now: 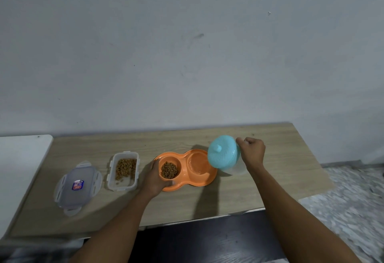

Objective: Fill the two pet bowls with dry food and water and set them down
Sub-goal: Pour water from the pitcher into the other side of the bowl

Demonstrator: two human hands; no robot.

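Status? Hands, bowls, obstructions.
Left-hand grip steadies orange plastic double bowl. Right-hand grip tilts teal-lidded clear jug over right well; left well holds brown kibble. Nothing between jug and well.

Both bare forearms reach forward from the lower edge of view, leaning in toward each other. The left hand (154, 176) lies palm down, fingers and thumb curled round the left end of the orange double bowl (199, 182). The right hand (252, 151) is raised, wrist bent, fingers closed in a fist against the tilted blue-lidded jug (223, 154), seemingly round a handle hidden from view.
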